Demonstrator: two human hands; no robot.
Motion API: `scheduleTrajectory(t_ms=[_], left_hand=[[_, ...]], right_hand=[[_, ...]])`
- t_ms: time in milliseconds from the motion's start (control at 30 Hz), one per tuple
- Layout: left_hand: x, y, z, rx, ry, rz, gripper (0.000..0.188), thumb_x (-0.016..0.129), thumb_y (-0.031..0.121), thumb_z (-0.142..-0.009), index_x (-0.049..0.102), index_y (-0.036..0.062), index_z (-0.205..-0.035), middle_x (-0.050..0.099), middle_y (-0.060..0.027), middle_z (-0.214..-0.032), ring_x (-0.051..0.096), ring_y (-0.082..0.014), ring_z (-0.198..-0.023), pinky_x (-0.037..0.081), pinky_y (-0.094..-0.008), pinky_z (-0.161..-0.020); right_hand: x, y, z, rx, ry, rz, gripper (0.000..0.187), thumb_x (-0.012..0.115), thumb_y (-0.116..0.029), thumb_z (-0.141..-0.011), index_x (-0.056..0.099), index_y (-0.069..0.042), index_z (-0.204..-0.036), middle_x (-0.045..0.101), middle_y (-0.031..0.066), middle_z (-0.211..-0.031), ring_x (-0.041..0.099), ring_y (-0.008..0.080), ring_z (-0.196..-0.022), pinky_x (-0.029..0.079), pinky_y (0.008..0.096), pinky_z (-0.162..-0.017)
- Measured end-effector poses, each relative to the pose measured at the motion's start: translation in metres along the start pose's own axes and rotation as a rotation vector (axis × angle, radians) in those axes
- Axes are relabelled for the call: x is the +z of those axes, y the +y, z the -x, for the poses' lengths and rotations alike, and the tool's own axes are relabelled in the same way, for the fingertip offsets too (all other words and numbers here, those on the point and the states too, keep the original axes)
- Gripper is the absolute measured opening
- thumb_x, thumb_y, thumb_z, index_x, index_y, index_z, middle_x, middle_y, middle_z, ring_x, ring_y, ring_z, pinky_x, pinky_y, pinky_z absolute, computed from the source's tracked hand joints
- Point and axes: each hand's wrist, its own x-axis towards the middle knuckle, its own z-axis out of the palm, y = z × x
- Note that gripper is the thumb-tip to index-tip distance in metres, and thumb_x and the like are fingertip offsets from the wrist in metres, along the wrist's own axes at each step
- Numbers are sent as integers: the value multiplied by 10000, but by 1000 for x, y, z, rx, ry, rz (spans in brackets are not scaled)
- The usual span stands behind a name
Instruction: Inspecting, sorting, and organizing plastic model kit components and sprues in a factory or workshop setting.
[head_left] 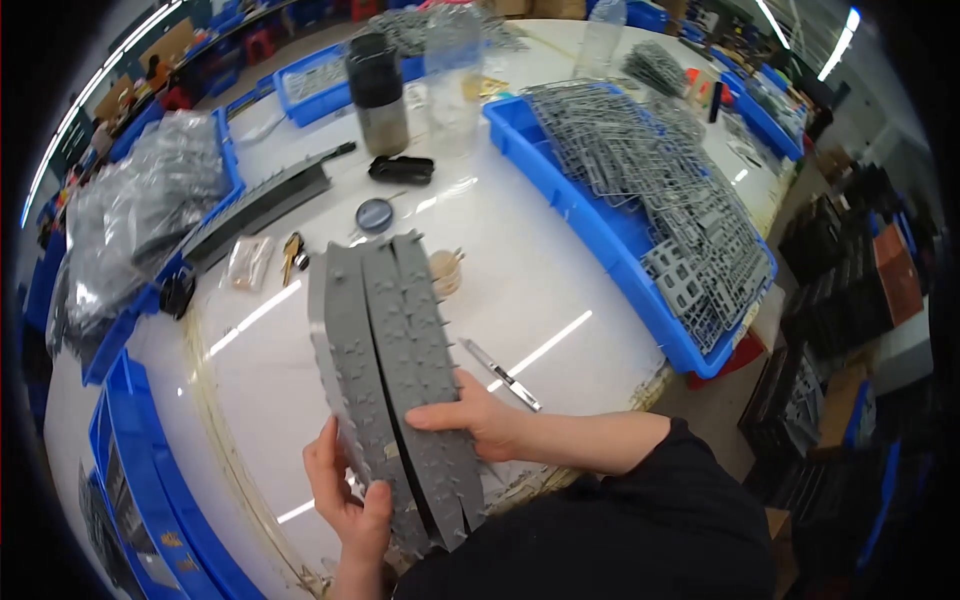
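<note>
Two long grey plastic shell halves point(355, 330), set with several small pegs, stand side by side in front of me with a dark gap running between them. My left hand point(350, 495) grips the left half near its lower end, thumb on the face and fingers at the outer edge. Around the right half point(415, 330) my right hand point(475, 415) is closed, its thumb lying flat on the pegged face and its other fingers partly hidden behind. A craft knife point(502, 375) lies on the white table to the right. Just behind the halves sits a small round dark tin point(375, 215).
A blue tray point(600, 255) heaped with grey plastic part frames point(660, 170) stands at right. At left are bagged grey parts point(150, 190), another long grey piece point(260, 210), keys point(292, 255) and a small packet point(249, 262). A dark-topped bottle point(378, 100) stands farther back.
</note>
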Motion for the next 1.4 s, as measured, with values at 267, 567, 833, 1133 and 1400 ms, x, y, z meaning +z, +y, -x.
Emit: scheduleTrajectory(t_ms=[267,567,833,1133,1400], left_hand=[[-33,-41,1,25,-10,-300,741,671,291,-842,317,42,-1443,501,-193,-1300,490,-331,-1193,357,-419,-1043],[-32,-73,-29,40,-287,623,654,670,206,-835,377,20,-1389,516,-179,-1290,527,-288,-1141,442,-372,-960],[-48,-37,-11,-53,-538,251,725,655,327,-791,363,76,-1405,474,-152,-1356,492,-316,-1175,380,-446,-992],[-50,-58,-32,-352,-666,635,906,581,630,-721,316,175,-1459,377,-104,-1472,386,-344,-1290,243,-597,-1073],[-32,-64,-36,-291,-648,574,882,564,569,-705,327,159,-1448,400,-122,-1443,413,-346,-1252,284,-568,-1043]], right_hand=[[-6,-1,-2,-51,-77,-11,720,646,-132,-804,253,-94,-1406,419,128,-1351,429,251,-1209,307,406,-1039],[-10,14,-5,3,-211,-215,686,679,-117,-791,315,-102,-1371,488,103,-1309,470,221,-1186,344,379,-1021],[-15,20,-15,71,-138,-97,653,669,-232,-793,347,-128,-1352,476,109,-1294,484,263,-1147,366,429,-961],[-9,27,-36,-20,-80,173,575,681,-287,-811,424,-120,-1297,526,87,-1229,491,237,-1148,380,413,-961],[-15,32,-43,-130,-99,184,610,683,-307,-822,389,-123,-1324,494,79,-1260,489,222,-1148,394,414,-965]])
